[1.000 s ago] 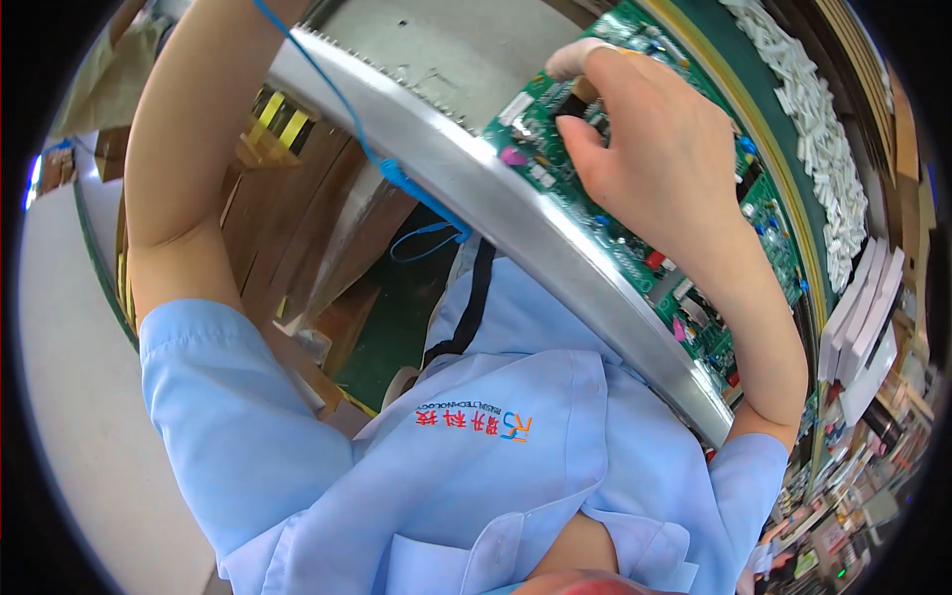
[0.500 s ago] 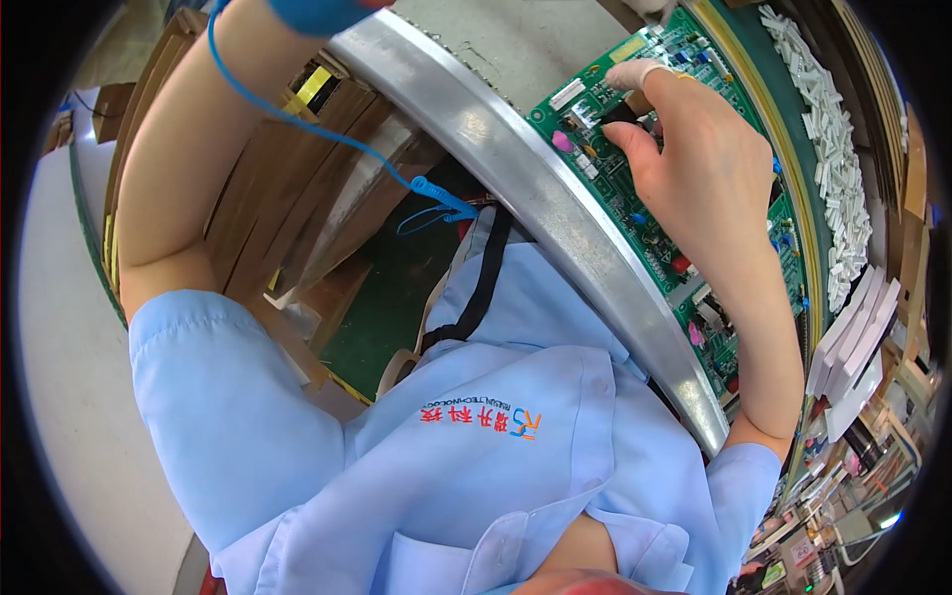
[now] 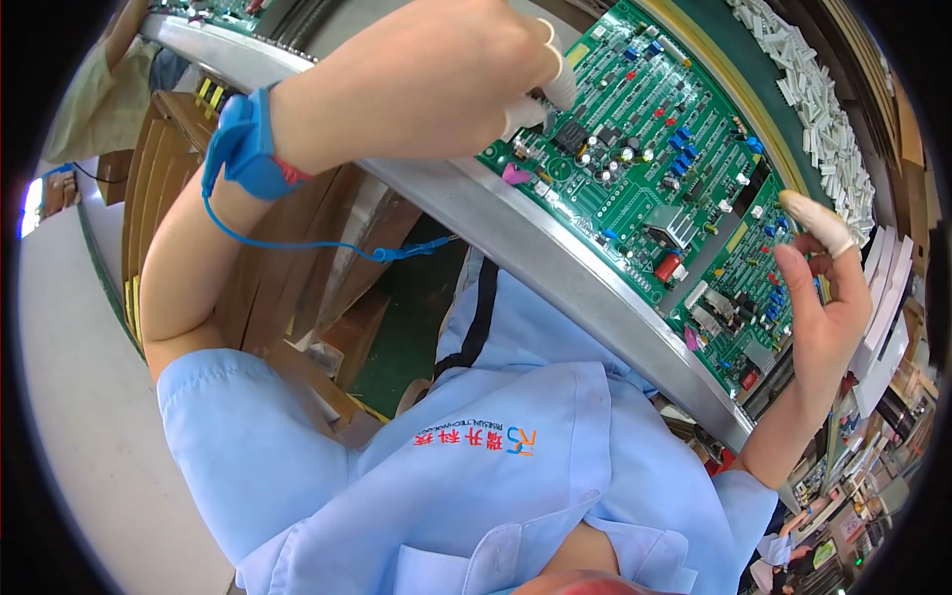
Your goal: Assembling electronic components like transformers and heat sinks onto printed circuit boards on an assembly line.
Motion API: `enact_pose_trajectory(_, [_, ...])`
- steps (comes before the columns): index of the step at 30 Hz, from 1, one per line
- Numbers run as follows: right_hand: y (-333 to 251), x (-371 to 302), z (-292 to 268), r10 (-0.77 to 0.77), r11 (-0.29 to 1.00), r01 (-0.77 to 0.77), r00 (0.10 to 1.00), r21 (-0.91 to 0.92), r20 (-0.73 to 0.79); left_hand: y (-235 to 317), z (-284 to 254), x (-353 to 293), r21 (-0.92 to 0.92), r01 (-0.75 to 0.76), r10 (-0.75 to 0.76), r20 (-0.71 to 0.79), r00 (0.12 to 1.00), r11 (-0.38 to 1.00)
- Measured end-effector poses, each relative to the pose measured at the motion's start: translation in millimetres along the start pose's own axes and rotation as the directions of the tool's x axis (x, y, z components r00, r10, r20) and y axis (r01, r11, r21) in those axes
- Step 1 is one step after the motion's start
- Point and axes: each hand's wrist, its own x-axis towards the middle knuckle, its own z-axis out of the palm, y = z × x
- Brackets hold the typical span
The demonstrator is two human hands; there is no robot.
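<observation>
My left hand reaches over the left corner of a large green circuit board. White finger cots cover its visible fingertips. These fingers are bent close together beside a black square component; whatever they grip there is mostly hidden. A blue wrist strap with a thin blue cord circles my left wrist. Beside the smaller green board, my right hand hovers at its right edge, thumb and cot-covered forefinger apart, nothing visible between them. Pink pieces mark the near edges of the boards.
A metal rail runs along the near side of the boards, a yellow rail along the far side. Beyond lie a heap of small white parts and stacked white pieces. Cardboard stands at left, near another person's arm.
My left hand has come down from the upper edge onto the board's left corner. My right hand has drawn back from that corner to the right, uncovering the boards.
</observation>
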Motion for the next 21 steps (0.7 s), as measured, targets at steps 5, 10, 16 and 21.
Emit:
enact_pose_trajectory(5, [22, -14, 0, 0.081, 0.996, -0.079, 0.996, 0.035, -0.045, 8, 18, 3, 0.095, 0.018, 0.000, -0.188, 0.982, 0.995])
enact_pose_trajectory(10, [37, -26, -4, 0.168, 0.980, -0.161, 0.985, 0.115, -0.050, 11, 15, 3, 0.169, -0.010, 0.032, -0.126, 0.992, 0.986])
enact_pose_trajectory(16, [50, -32, -1, 0.153, 0.985, -0.146, 0.985, 0.089, -0.076, 11, 16, 0, 0.321, -0.064, 0.101, -0.102, 0.990, 0.945])
enact_pose_trajectory(21, [64, -35, -8, 0.169, 0.985, -0.166, 0.981, 0.039, -0.093, 16, -13, 21, 0.061, 0.000, -0.011, 0.186, 0.983, 0.998])
